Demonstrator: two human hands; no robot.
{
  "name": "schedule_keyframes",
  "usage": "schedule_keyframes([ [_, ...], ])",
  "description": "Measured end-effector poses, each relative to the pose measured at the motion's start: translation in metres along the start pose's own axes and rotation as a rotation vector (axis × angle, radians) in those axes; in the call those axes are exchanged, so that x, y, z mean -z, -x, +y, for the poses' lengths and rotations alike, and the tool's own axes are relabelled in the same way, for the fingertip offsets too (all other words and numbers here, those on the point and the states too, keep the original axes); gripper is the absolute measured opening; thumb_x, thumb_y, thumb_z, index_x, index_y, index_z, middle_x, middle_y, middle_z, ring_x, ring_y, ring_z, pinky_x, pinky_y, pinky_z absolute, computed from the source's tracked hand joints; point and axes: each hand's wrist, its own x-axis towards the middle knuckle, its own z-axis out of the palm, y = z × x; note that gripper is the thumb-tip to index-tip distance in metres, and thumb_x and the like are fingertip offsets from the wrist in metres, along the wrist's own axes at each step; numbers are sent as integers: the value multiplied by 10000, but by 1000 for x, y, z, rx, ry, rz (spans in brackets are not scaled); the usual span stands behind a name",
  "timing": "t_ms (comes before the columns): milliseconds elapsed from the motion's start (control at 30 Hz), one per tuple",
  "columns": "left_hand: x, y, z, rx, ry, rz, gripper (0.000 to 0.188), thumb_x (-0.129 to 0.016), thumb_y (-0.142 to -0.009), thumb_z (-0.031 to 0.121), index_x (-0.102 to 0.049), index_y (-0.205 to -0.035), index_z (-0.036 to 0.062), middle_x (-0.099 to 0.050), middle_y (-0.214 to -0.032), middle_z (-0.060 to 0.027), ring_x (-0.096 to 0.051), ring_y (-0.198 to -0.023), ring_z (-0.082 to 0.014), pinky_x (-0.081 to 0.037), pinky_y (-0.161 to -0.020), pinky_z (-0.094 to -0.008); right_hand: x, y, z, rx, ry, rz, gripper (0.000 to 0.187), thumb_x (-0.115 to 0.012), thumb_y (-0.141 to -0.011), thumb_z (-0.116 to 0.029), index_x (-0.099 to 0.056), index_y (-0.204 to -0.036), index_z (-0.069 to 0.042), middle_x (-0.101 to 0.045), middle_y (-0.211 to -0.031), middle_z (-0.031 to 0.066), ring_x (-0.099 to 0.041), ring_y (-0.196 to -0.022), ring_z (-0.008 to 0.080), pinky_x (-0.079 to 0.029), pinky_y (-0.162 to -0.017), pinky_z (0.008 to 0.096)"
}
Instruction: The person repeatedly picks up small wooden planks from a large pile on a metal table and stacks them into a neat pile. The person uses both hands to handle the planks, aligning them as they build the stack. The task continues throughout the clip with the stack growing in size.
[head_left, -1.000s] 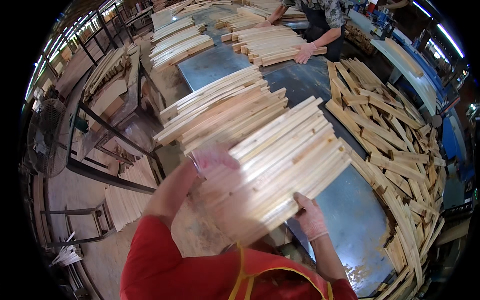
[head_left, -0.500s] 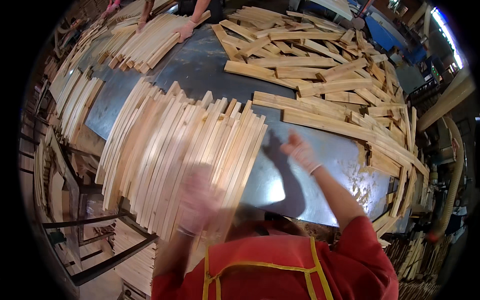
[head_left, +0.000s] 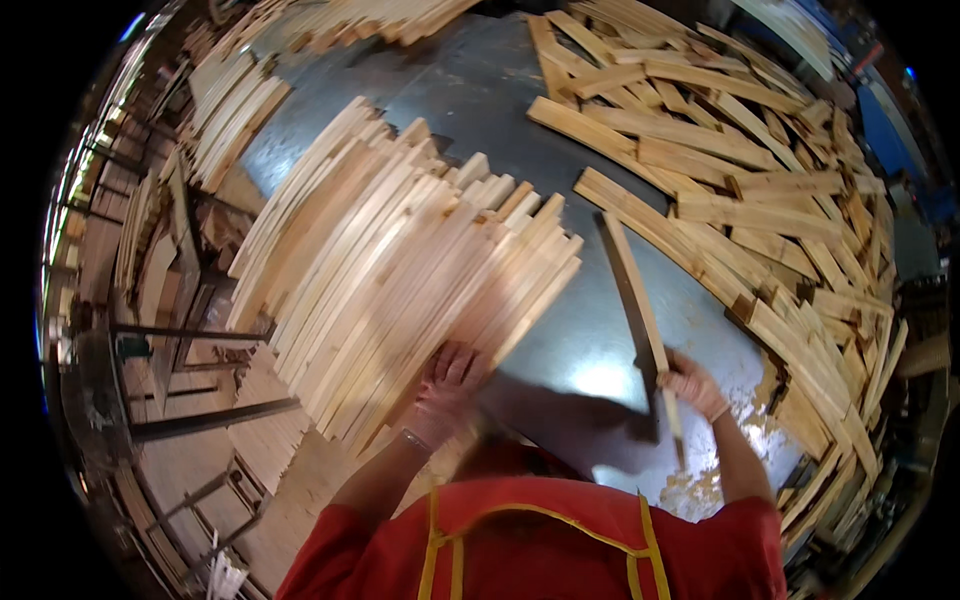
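Observation:
My right hand grips a wooden strip near its lower end. The strip slants up and away over the metal tabletop, apart from the row on its left. That row is many pale wooden strips lying side by side, their far ends uneven. My left hand rests at the near right corner of the row. Its fingers lie over the strips, holding none that I can make out.
A jumbled heap of wooden strips covers the table's right side. More strips lie in rows at the far edge and far left. A dark metal frame stands at the left, beside stacked boards.
My right hand, empty before, now holds a wooden strip. My left hand has come to the row's near right corner. The view has turned, and the other person's hands have left it.

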Motion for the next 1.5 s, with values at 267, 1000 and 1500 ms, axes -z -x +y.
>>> schedule_keyframes([
  [267, 90, -40, 50, -7, 60, 46, 619, -713, -873, 371, -584, -1424, 120, -542, -1452, -139, -496, -1376, -350, -382, -1151, -545, -211, -22, -11, -190, 120, 272, 781, -600, -1018, -411, -289, -1658, -88, -680, -1350, 224, -668, -1247, 332, -501, -1068, 397],
  [1000, 10, 17, 9, -397, -379, -212, 653, -558, -916, 416, -487, -1520, 177, -503, -1526, -73, -458, -1465, -303, -283, -1259, -536, -270, -140, -41, -276, -269, 339, 768, -768, -935, -310, -337, -1539, -112, -681, -1020, 108, -677, -797, 248, -598, -644, 392],
  [1500, 66, -66, -195, -367, -87, -194, 579, -488, -1006, 422, -435, -1536, 193, -421, -1605, -110, -377, -1522, -362, -332, -1240, -574, -348, -312, -168, -290, -241, 172, 766, -830, -901, -414, -416, -1471, -111, -700, -1246, 109, -724, -935, 216, -601, -630, 350],
])
